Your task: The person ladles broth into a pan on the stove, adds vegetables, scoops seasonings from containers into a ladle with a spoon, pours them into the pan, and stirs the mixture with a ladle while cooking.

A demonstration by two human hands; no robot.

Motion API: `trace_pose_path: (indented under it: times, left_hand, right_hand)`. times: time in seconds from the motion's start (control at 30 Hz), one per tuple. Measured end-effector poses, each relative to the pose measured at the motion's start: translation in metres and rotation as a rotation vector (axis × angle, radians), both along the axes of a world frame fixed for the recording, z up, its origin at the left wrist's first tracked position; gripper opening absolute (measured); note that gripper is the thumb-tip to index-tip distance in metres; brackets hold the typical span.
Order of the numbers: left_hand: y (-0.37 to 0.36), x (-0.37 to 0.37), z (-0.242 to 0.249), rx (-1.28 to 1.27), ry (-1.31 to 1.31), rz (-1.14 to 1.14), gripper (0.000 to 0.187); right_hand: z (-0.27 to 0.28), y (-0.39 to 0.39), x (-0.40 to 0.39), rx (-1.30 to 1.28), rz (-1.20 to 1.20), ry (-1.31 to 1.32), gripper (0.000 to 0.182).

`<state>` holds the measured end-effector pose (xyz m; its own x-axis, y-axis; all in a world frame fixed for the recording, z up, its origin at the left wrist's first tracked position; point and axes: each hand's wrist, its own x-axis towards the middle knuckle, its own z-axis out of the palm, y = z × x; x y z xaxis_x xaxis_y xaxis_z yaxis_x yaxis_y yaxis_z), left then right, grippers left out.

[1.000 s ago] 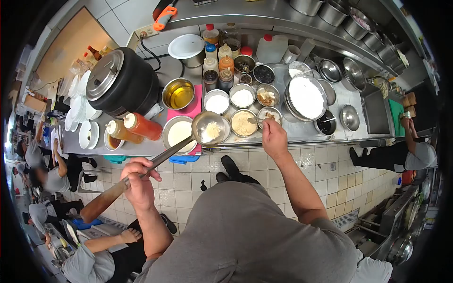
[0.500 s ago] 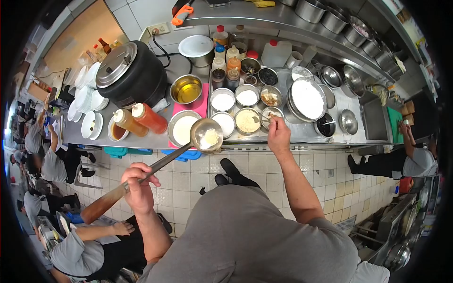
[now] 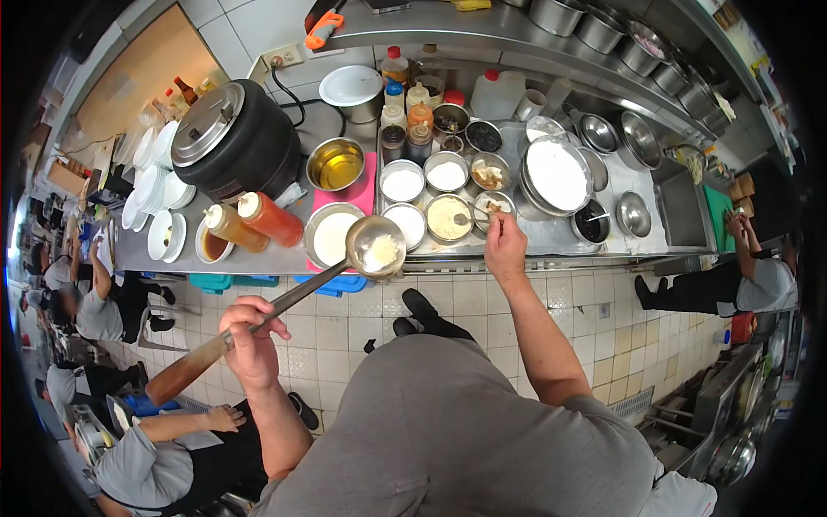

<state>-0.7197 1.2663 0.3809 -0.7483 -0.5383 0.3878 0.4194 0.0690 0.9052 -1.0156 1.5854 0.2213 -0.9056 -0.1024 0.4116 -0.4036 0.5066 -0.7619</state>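
My left hand [image 3: 251, 342] is closed around the long handle of a ladle [image 3: 351, 238], whose bowl hangs at the counter's front edge. Pale powder [image 3: 380, 252] lies in the ladle. Pinched in my right hand [image 3: 506, 247] is a metal spoon [image 3: 463, 219], its tip at a bowl of pale yellow powder [image 3: 448, 215]. Just behind my right fingers stands a small bowl with white and brown contents [image 3: 493, 205]. Left of the ladle is a bowl of white powder [image 3: 332, 236], and more white powder fills the bowl behind it [image 3: 404, 222].
A pot of yellow oil [image 3: 337, 164] stands near sauce bottles [image 3: 269, 219] and a black soup warmer [image 3: 234, 140]. To the right are a large white-filled bowl [image 3: 556, 175] and a sink [image 3: 686, 200]. Co-workers stand at left [image 3: 164, 452] and right [image 3: 762, 280].
The view has shifted slightly. Both hands keep their grips, the ladle stays at the counter edge, and the spoon tip has moved slightly left at the yellow powder.
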Motion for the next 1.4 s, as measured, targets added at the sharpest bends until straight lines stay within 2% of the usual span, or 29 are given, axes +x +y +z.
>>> trace_pose_path:
  times: [0.17, 0.27, 0.37, 0.43, 0.57, 0.63, 0.73, 0.97, 1.03, 1.07, 1.13, 1.2, 1.27, 1.33, 1.37, 1.4]
  left_hand:
    - [-0.001, -0.005, 0.001, 0.014, 0.007, -0.018, 0.048]
    - [-0.001, -0.007, 0.001, 0.013, -0.004, -0.026, 0.047]
    - [-0.001, -0.009, -0.001, 0.015, -0.010, -0.028, 0.047]
    - [-0.001, -0.011, -0.001, 0.016, -0.013, -0.033, 0.047]
    - [0.000, -0.014, -0.003, 0.035, -0.006, -0.033, 0.047]
    - [0.001, -0.017, -0.003, 0.045, -0.008, -0.032, 0.047]
    - [0.000, -0.024, -0.007, 0.036, -0.025, -0.031, 0.046]
    - [0.012, -0.059, -0.021, 0.109, -0.026, -0.046, 0.040]
    - [0.013, -0.064, -0.025, 0.120, -0.021, -0.057, 0.040]
    - [0.013, -0.065, -0.027, 0.142, -0.019, -0.047, 0.038]
    - [0.015, -0.062, -0.028, 0.164, 0.003, -0.054, 0.036]
    - [0.017, -0.058, -0.030, 0.209, -0.034, 0.098, 0.031]
    - [0.015, -0.052, -0.033, 0.251, -0.008, 0.118, 0.027]
    - [0.006, -0.041, -0.044, 0.260, 0.019, 0.124, 0.028]
    - [0.008, -0.039, -0.040, 0.297, 0.028, 0.164, 0.029]
    - [0.010, -0.035, -0.035, 0.334, 0.031, 0.211, 0.030]
  right_hand:
    - [-0.001, -0.001, 0.000, -0.029, -0.033, -0.035, 0.010]
    - [-0.002, -0.002, 0.000, -0.048, -0.059, 0.040, 0.009]
    - [-0.019, -0.002, -0.006, -0.085, -0.068, -0.030, 0.010]
    - [-0.035, -0.001, -0.012, -0.268, -0.094, -0.165, 0.014]
    - [-0.034, 0.003, -0.016, -0.446, -0.145, -0.363, 0.017]
    - [-0.028, 0.009, -0.018, -0.612, -0.190, -0.585, 0.016]
    - [-0.023, 0.014, -0.019, -0.687, -0.188, -0.641, 0.015]
    - [0.028, -0.017, 0.010, -0.640, 0.034, -0.516, 0.013]
    - [0.036, -0.019, 0.010, -0.140, 0.045, 0.090, 0.011]
    - [0.029, -0.018, 0.007, -0.030, 0.039, 0.058, 0.011]
    - [0.016, -0.019, 0.000, 0.185, 0.173, 0.189, 0.013]
    - [-0.021, -0.018, -0.011, 0.336, 0.401, 0.172, 0.020]
    - [-0.031, -0.020, -0.014, 0.496, 0.494, 0.097, 0.026]
    - [-0.003, -0.024, -0.013, 0.645, 0.499, -0.062, 0.033]
    - [0.024, -0.019, -0.018, 0.641, 0.468, -0.023, 0.033]
    - [0.055, -0.016, -0.017, 0.649, 0.496, -0.116, 0.037]
